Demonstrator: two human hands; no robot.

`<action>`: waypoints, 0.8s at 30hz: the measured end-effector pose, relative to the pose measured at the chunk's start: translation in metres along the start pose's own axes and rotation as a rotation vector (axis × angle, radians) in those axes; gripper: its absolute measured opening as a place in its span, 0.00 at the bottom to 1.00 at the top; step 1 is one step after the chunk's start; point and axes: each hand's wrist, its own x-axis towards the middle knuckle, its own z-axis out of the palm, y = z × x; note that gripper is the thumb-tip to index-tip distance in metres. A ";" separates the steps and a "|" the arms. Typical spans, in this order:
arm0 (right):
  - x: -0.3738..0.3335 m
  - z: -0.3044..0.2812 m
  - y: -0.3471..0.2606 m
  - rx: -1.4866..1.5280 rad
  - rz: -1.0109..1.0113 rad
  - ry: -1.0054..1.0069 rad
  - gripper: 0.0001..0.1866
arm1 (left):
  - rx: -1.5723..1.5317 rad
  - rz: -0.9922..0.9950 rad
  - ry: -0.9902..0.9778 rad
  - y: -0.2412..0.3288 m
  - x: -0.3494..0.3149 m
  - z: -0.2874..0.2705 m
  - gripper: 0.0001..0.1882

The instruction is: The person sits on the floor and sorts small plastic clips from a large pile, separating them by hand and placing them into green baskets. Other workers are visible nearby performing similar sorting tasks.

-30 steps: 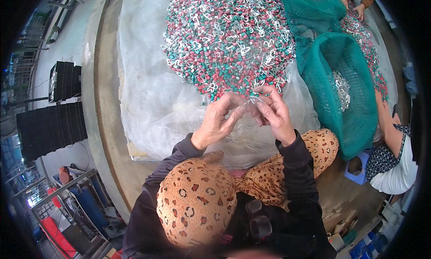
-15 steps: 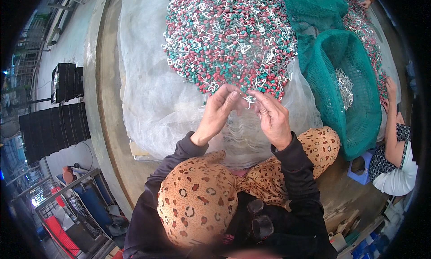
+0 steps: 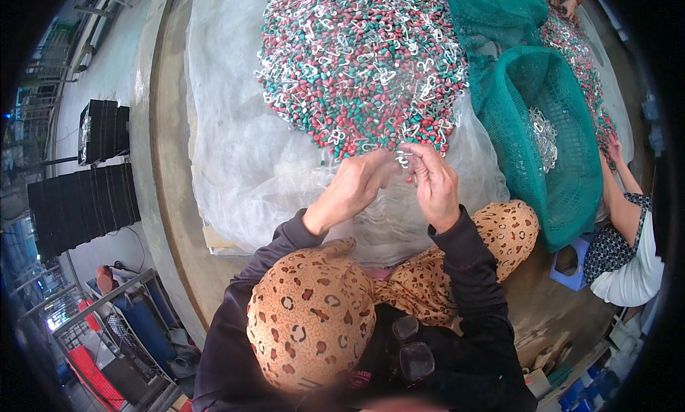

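Note:
Over the near edge of a heap of small red and green pieces mixed with white plastic hooks (image 3: 357, 69), my two hands meet. My right hand (image 3: 437, 187) pinches a small white hook (image 3: 402, 158) between thumb and fingers. A single red piece (image 3: 410, 178) shows just below those fingertips; whether it is held or falling I cannot tell. My left hand (image 3: 353, 183) is closed beside the hook, its fingertips blurred and partly hidden. Beneath both hands lies a whitish translucent sheet (image 3: 235, 176).
To the right stands a green mesh bag (image 3: 571, 191), open at the top, with a pile of white hooks (image 3: 544, 141) inside. Beyond it, other people's hands (image 3: 614, 151) work at another heap (image 3: 571, 48). A blue plastic stool (image 3: 571, 265) is at the right.
My left hand has turned and its fingers have closed in toward the right hand. A red piece now shows under my right fingertips. The co-worker's hands at the right have shifted.

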 end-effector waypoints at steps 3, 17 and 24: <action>0.000 0.001 0.004 0.177 0.120 -0.012 0.07 | -0.225 -0.124 -0.129 -0.001 -0.002 -0.002 0.07; 0.006 -0.007 0.007 0.593 0.284 -0.231 0.06 | -1.290 -0.425 -0.281 -0.010 -0.005 0.002 0.13; 0.009 -0.014 0.016 0.670 0.268 -0.240 0.05 | -1.425 -0.392 -0.429 -0.012 0.000 0.001 0.14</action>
